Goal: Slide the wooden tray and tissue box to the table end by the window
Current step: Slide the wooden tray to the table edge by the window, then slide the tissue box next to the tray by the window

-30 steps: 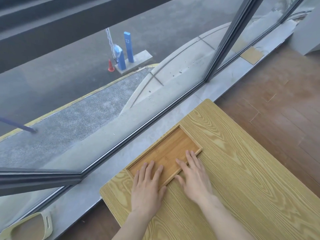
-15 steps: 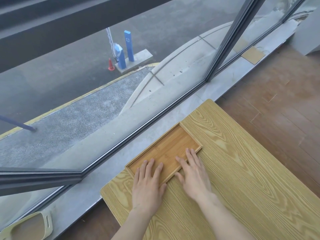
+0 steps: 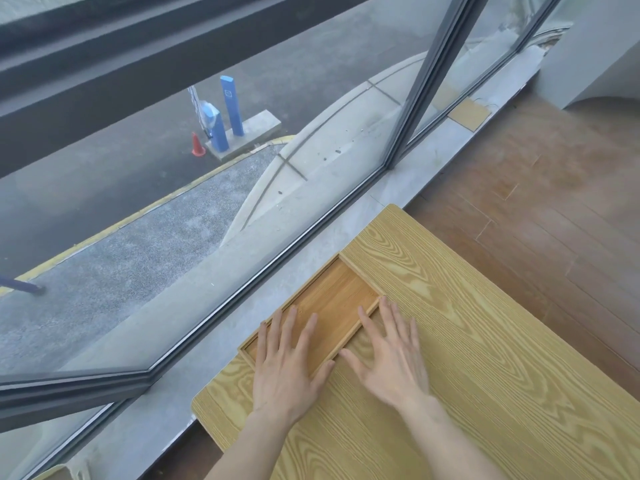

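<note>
A shallow rectangular wooden tray lies flat on the light wood-grain table, along the table end that faces the window. My left hand rests flat with spread fingers on the tray's near-left part. My right hand lies flat beside it, fingertips on the tray's near rim and the palm on the tabletop. Neither hand grips anything. No tissue box is in view.
A grey stone sill runs between the table end and the large window. A dark window frame post stands at the upper right. Brown wood floor lies to the right of the table.
The tray has slid further toward the window, up to the table's end. Both hands moved forward with it, staying flat on it.
</note>
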Demonstrator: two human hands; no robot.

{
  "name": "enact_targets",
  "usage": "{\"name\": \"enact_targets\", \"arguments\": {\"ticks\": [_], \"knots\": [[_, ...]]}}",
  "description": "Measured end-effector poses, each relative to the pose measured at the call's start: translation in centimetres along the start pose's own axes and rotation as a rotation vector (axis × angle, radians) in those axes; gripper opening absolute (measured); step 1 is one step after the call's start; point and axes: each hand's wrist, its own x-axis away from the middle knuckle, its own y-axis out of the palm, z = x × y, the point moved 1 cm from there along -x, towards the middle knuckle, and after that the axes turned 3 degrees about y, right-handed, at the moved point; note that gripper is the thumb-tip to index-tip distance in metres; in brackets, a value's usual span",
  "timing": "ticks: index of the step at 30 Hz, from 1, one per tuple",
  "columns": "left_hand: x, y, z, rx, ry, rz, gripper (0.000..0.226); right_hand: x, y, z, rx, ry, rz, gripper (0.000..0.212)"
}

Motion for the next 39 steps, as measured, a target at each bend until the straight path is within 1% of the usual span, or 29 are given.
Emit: {"name": "enact_targets", "arguments": {"ticks": [6, 12, 20, 28, 33, 37, 39], "knots": [[-2.0, -1.0, 1.7, -0.028, 0.102, -0.008, 0.085, 2.4, -2.4, 2.7, 0.008, 0.153, 0.026, 0.095], [-2.6, -1.1, 6.7, -0.050, 0.262, -0.047, 0.086, 6.8, -4.5, 6.7, 0.014, 0.324, 0.064, 0.096], [0.1, 0.2, 17.1, -0.083, 0.479, -0.057, 0.089, 16.3, -6.2, 14.6, -0.037, 0.541, 0.156, 0.094], [6.7, 2.9, 29.6, -0.135, 0.641, -0.078, 0.088, 28.7, -6.6, 24.3, -0.119, 0.703, 0.245, 0.096], [10.8, 5.6, 37.2, -0.154, 0.749, -0.089, 0.088, 36.2, -5.4, 30.5, -0.185, 0.799, 0.282, 0.096], [13.9, 7.9, 42.3, -0.164, 0.800, -0.135, 0.088, 41.1, -4.3, 34.4, -0.233, 0.877, 0.303, 0.098], [15.4, 9.1, 44.3, -0.148, 0.797, -0.157, 0.089, 43.2, -3.7, 36.1, -0.308, 0.919, 0.346, 0.100]]}}
